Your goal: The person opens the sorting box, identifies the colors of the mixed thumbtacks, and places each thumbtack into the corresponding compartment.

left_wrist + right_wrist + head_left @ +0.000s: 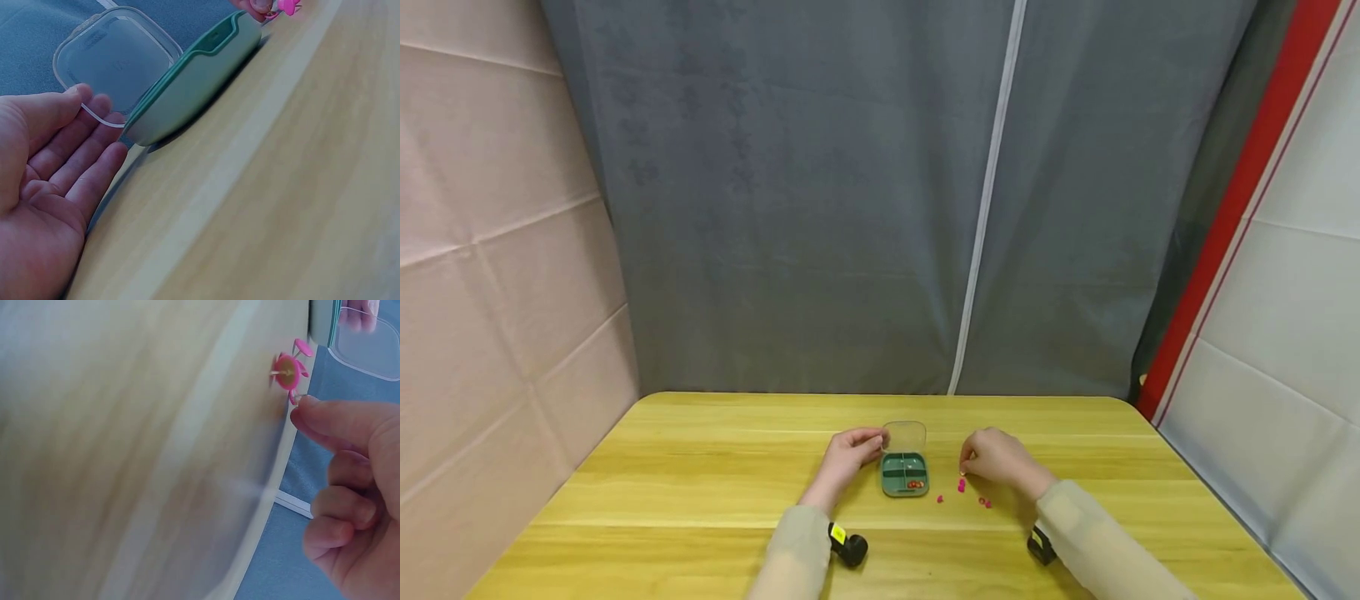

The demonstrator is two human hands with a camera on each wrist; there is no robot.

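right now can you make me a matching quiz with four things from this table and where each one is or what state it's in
Things:
1. clear lid
2. green box
3. left hand
4. right hand

Places or states:
A. lies open on the table, small red bits in one compartment
B. stands raised at the box's far edge
C. fingertips at a pink pin
D. rests open beside the box, fingers straight, near the lid

Pairs: 1-B, 2-A, 3-D, 4-C

I can read no text, label, brand or number anywhere; the faint embossed mark on the clear plastic hinged lid (pixel 115 62) of the small green box is too blurred for me.
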